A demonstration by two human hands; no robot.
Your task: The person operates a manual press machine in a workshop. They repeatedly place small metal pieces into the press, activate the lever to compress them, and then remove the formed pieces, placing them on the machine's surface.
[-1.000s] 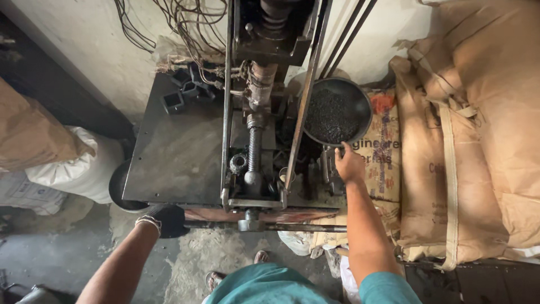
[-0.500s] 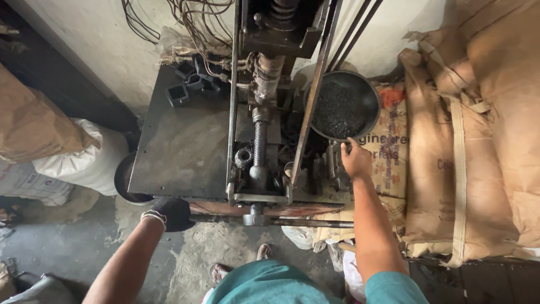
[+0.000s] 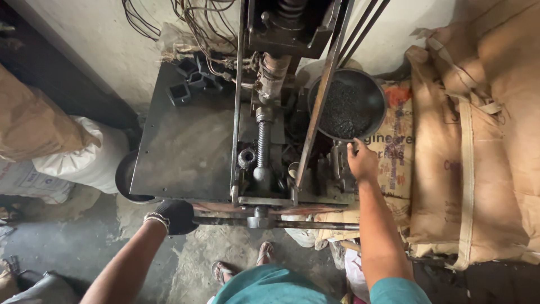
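A dark metal press (image 3: pixel 264 141) stands on a steel table (image 3: pixel 185 146) in front of me. My left hand (image 3: pixel 175 217), in a black glove, is closed around the end of a horizontal steel bar (image 3: pixel 270 223) that runs along the table's front edge. My bare right hand (image 3: pixel 361 162) rests on the near rim of a round black pan (image 3: pixel 347 106) filled with dark granules, fingers on the rim and on the machine part beside it. A threaded screw shaft (image 3: pixel 262 135) rises in the middle of the press.
Several small black square parts (image 3: pixel 188 79) lie at the table's back left. Tan sacks (image 3: pixel 478 146) are stacked at the right, a white sack (image 3: pixel 84 157) and a brown one at the left. A round basin (image 3: pixel 126 180) sits under the table's left edge. Loose wires (image 3: pixel 191 22) hang on the wall.
The view has shifted a little. My right hand stays at the pan's rim and my left hand stays on the bar's end.
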